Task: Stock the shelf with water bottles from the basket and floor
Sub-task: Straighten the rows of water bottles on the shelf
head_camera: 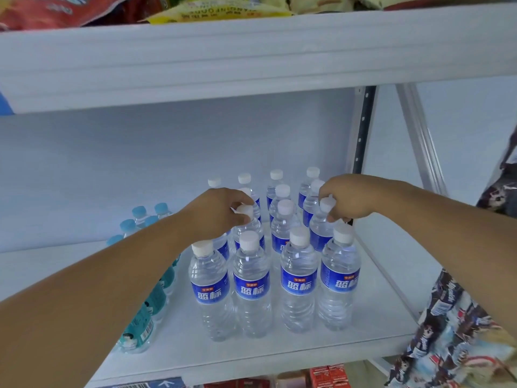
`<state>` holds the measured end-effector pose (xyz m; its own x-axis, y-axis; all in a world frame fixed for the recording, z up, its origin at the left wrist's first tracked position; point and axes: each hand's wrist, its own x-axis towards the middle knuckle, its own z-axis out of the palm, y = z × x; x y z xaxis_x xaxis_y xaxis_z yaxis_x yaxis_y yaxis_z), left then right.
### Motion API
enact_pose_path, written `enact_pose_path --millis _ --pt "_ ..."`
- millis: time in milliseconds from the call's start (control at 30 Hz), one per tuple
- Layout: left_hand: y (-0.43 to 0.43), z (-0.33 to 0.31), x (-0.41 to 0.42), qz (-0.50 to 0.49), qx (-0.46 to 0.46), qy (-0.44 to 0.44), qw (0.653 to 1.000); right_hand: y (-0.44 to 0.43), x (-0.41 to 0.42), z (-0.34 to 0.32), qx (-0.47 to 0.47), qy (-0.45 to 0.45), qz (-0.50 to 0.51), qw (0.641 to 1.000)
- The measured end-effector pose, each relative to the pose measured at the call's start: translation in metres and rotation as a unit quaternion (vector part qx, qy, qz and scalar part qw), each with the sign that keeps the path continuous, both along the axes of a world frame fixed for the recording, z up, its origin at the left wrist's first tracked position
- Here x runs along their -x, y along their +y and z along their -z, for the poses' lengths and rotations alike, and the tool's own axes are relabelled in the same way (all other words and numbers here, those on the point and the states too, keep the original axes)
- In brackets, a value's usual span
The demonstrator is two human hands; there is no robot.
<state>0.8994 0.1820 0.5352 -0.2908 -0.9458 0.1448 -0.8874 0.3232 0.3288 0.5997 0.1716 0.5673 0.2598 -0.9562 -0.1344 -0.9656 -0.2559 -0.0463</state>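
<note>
Left forearm [98, 289] nearest, reaching over white shelf [279, 348]. Left grip [218, 211] clamped on cap of second-row bottle [249, 228]; right grip [347, 197] clamped on cap of far-right bottle [321, 229]. Both upright among blue-labelled water bottles [298, 284] in rows at shelf right. Teal-capped bottles [140, 326] just beside, left.

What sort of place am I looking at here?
Probably a small shop or stockroom: white metal shelving holds neat rows of identical water bottles, with snack bags on the shelf above and red cartons below.
</note>
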Motion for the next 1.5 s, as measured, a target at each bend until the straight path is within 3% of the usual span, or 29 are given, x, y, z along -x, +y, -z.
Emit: enact_pose_path --millis 600,733,867,1033,1500 --pt "0.018 -0.005 0.005 -0.007 0.015 0.007 1.000 0.011 0.001 0.006 0.031 -0.014 0.018 0.999" --pt "0.039 -0.008 0.004 0.018 0.104 -0.014 0.994 0.025 0.005 0.010 0.133 -0.020 0.040 0.990" --pt "0.053 -0.005 0.000 0.045 0.066 -0.084 0.993 0.044 0.004 0.024 0.209 -0.071 0.003 0.975" --pt "0.058 0.000 0.006 0.069 0.006 -0.069 0.995 0.050 0.006 0.027 0.147 -0.078 0.016 0.986" --pt "0.055 0.008 0.004 0.058 0.032 -0.044 0.997 0.048 0.008 0.026 0.153 -0.083 0.002 0.985"
